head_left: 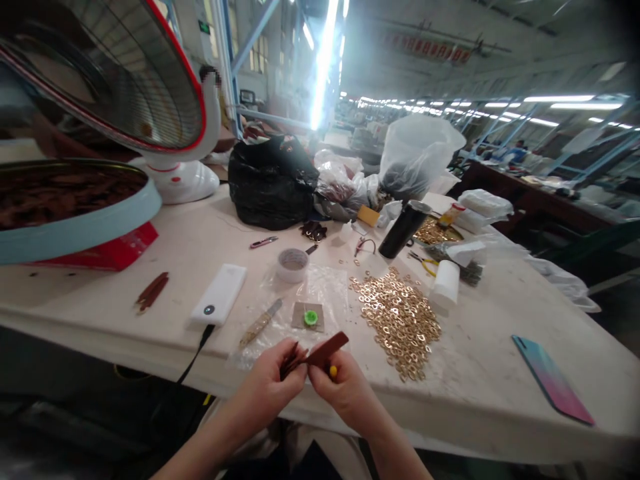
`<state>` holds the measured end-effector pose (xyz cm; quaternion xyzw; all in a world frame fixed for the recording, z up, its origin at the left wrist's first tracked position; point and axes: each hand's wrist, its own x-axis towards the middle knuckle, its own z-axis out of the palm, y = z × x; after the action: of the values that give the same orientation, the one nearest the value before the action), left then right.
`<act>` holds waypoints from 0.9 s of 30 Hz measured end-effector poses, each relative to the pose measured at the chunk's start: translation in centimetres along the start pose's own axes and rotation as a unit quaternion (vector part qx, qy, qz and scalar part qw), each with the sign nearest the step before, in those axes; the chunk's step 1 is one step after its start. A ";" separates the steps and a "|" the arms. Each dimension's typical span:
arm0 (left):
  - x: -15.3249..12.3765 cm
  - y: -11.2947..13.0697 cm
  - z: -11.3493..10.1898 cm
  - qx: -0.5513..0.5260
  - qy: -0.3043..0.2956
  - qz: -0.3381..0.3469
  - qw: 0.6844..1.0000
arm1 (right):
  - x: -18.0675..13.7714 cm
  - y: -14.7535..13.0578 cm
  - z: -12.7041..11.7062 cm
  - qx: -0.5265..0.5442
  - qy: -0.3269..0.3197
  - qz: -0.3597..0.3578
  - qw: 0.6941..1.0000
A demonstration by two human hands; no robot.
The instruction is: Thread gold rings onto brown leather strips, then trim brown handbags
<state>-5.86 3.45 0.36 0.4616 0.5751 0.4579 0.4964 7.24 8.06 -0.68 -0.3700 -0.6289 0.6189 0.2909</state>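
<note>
My left hand is closed around several small brown leather pieces at the table's front edge. A longer brown leather strip is pinched in my right hand, its free end pointing up and to the right. A small yellow tip shows between the right fingers; what it belongs to is hidden. Both hands nearly touch. Just beyond them, a green round cap rests on a square of cardboard over clear plastic. A heap of gold metal rings lies to the right.
A tape roll, a taped-handle blade and a white power bank lie on the table. At left stand a fan and a tray of brown pieces. A black cylinder, black bag and phone are also here.
</note>
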 end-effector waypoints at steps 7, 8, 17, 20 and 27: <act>0.1 -0.5 -7.3 0.051 0.174 -0.019 0.983 | 0.5 0.8 0.8 0.031 -0.021 -0.019 0.999; 0.1 -0.7 -9.8 0.085 0.258 -0.028 0.962 | 0.5 0.8 0.7 0.033 -0.005 -0.022 0.999; -0.2 -3.1 -22.6 0.206 0.447 -0.141 0.859 | -0.5 1.0 1.3 -0.024 -0.044 -0.021 0.999; -0.8 -1.8 -19.3 0.128 0.422 -0.112 0.891 | -0.8 0.8 1.3 -0.043 -0.031 -0.022 0.998; -0.5 3.5 -6.1 -0.344 0.186 -0.118 0.913 | -1.2 -1.6 2.8 -0.098 -0.073 -0.021 0.992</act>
<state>-11.57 3.05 4.38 0.0972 0.5143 0.6434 0.5587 5.43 5.57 0.84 -0.3366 -0.7138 0.5735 0.2197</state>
